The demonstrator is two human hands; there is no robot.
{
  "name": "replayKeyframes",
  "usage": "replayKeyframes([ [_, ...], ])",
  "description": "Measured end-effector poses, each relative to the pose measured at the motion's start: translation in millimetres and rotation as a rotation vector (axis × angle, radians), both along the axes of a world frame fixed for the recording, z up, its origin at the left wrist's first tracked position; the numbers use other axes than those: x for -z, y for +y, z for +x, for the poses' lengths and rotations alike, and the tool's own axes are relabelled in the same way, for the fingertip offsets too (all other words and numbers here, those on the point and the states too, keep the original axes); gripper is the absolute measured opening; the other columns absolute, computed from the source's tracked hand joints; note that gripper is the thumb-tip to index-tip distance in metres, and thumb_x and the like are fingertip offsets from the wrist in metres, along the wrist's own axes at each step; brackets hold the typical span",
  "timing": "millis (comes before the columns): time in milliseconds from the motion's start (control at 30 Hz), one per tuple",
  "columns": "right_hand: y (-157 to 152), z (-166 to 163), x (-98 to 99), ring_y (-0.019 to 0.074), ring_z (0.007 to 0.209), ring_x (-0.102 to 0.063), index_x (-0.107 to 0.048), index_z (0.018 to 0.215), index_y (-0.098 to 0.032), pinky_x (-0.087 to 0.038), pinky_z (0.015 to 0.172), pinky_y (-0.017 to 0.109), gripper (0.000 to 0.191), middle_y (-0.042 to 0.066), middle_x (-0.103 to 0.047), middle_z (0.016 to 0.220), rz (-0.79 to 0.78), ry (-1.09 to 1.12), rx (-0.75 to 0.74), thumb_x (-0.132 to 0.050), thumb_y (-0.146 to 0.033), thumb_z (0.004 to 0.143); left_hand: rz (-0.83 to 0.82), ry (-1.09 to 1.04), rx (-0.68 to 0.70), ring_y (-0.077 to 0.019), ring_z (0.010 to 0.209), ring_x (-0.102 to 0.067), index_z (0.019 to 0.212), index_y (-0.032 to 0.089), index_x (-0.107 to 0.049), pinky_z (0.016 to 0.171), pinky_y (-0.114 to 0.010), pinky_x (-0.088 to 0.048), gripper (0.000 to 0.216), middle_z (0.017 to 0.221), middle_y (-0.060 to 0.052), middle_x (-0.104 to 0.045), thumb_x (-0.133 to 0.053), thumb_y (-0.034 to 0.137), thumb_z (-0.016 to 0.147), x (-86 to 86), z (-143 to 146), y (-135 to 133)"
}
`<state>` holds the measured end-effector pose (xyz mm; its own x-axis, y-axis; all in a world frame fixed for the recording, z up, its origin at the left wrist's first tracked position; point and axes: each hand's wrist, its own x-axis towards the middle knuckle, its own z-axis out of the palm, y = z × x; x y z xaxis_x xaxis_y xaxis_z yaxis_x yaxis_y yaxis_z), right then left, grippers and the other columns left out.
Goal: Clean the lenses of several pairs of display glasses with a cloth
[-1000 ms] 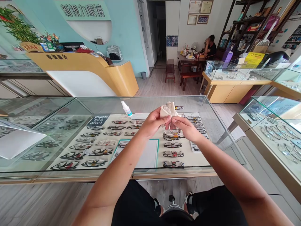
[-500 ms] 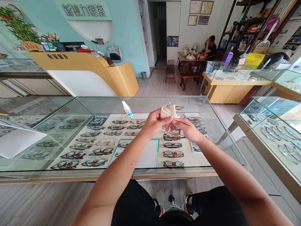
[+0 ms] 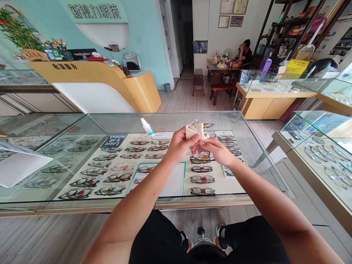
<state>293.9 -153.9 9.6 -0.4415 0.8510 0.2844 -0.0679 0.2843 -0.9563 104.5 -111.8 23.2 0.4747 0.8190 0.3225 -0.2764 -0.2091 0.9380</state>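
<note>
Above the glass counter, my left hand (image 3: 180, 141) is closed on a folded cream cloth (image 3: 198, 131), thumb across its lower edge. Close beside it, my right hand (image 3: 217, 149) pinches at the cloth's lower right edge, fingertips nearly touching the left thumb. A thin wire rim (image 3: 195, 122), seemingly from a pair of glasses, shows at the top of the cloth; the rest is hidden by cloth and fingers. Farther left, a small white spray bottle (image 3: 147, 127) with a blue-marked label stands on the glass.
Under the glass counter top (image 3: 170, 118) lie rows of eyeglass frames (image 3: 202, 179) and a green-edged white sheet (image 3: 172, 183). A white panel (image 3: 22, 163) stands at the left. Another display case (image 3: 324, 146) is at the right. A person (image 3: 245, 53) sits at a far table.
The view has shifted slightly. Both hands stay together at the cloth, which appears turned a little, with more of the wire rim showing above it.
</note>
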Motion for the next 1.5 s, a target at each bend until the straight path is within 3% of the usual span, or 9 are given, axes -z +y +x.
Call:
replayKeyframes([
  [267, -1.8, -1.0, -2.5, 0.0227, 0.091, -0.065, -0.081, 0.087, -0.021, -0.051, 0.095, 0.038, 0.044, 0.007, -0.079, 0.090, -0.009, -0.006, -0.004, -0.062, -0.053, 0.111, -0.019, -0.023, 0.003, -0.0152, 0.042, -0.057, 0.094, 0.021, -0.072, 0.050, -0.034, -0.056, 0.054, 0.057, 0.004, -0.067, -0.097, 0.068, 0.088, 0.6, 3.1, -1.6],
  [400, -2.4, -1.7, -2.4, 0.0227, 0.092, -0.064, -0.081, 0.087, -0.021, -0.050, 0.096, 0.038, 0.044, 0.007, -0.080, 0.092, 0.001, -0.007, -0.009, -0.060, -0.050, 0.113, -0.037, -0.038, -0.030, -0.0134, 0.041, -0.056, 0.096, 0.020, -0.074, 0.048, -0.034, -0.056, 0.057, 0.067, 0.001, -0.075, -0.098, 0.070, 0.085, 2.0, 3.7, -1.1],
  [700, -3.3, -1.5, -2.6, 0.0231, 0.092, -0.063, -0.081, 0.088, -0.022, -0.051, 0.098, 0.039, 0.043, 0.007, -0.079, 0.091, -0.010, -0.037, 0.001, -0.059, -0.050, 0.111, -0.046, -0.014, -0.139, -0.0150, 0.049, -0.062, 0.091, 0.019, -0.079, 0.049, -0.032, -0.054, 0.061, 0.072, -0.002, -0.076, -0.093, 0.078, 0.088, 12.2, 0.4, 6.7],
  [867, -2.2, -0.4, -2.4, 0.0228, 0.091, -0.063, -0.081, 0.089, -0.022, -0.051, 0.096, 0.039, 0.042, 0.006, -0.078, 0.090, -0.003, -0.035, 0.022, -0.058, -0.049, 0.112, -0.045, -0.017, -0.117, -0.0173, 0.062, -0.066, 0.085, 0.019, -0.079, 0.063, -0.033, -0.057, 0.062, 0.070, -0.002, -0.073, -0.090, 0.080, 0.090, 15.2, -2.5, 13.3],
  [1100, 0.8, 2.8, -4.4, 0.0230, 0.088, -0.061, -0.082, 0.086, -0.022, -0.049, 0.091, 0.039, 0.042, 0.006, -0.079, 0.085, -0.011, -0.015, 0.084, -0.059, -0.049, 0.109, -0.063, 0.025, 0.011, -0.0212, 0.081, -0.070, 0.084, 0.017, -0.078, 0.080, -0.035, -0.058, 0.062, 0.078, -0.004, -0.075, -0.095, 0.077, 0.086, 3.2, -15.3, 22.0],
  [1367, -0.8, 7.0, -7.3, 0.0240, 0.085, -0.060, -0.081, 0.084, -0.023, -0.046, 0.082, 0.040, 0.040, 0.007, -0.078, 0.084, -0.053, 0.014, 0.122, -0.057, -0.044, 0.109, -0.063, 0.067, 0.140, -0.0228, 0.085, -0.076, 0.108, 0.016, -0.083, 0.072, -0.031, -0.058, 0.051, 0.097, -0.009, -0.083, -0.100, 0.059, 0.087, -2.4, -26.2, 24.5],
  [1500, 0.9, 7.3, -4.2, 0.0241, 0.087, -0.063, -0.080, 0.087, -0.022, -0.046, 0.081, 0.039, 0.039, 0.007, -0.077, 0.085, -0.048, 0.034, 0.107, -0.057, -0.045, 0.109, -0.039, 0.063, 0.129, -0.0227, 0.076, -0.078, 0.113, 0.016, -0.078, 0.069, -0.033, -0.060, 0.052, 0.091, -0.007, -0.081, -0.102, 0.055, 0.087, -0.7, -21.4, 20.8],
])
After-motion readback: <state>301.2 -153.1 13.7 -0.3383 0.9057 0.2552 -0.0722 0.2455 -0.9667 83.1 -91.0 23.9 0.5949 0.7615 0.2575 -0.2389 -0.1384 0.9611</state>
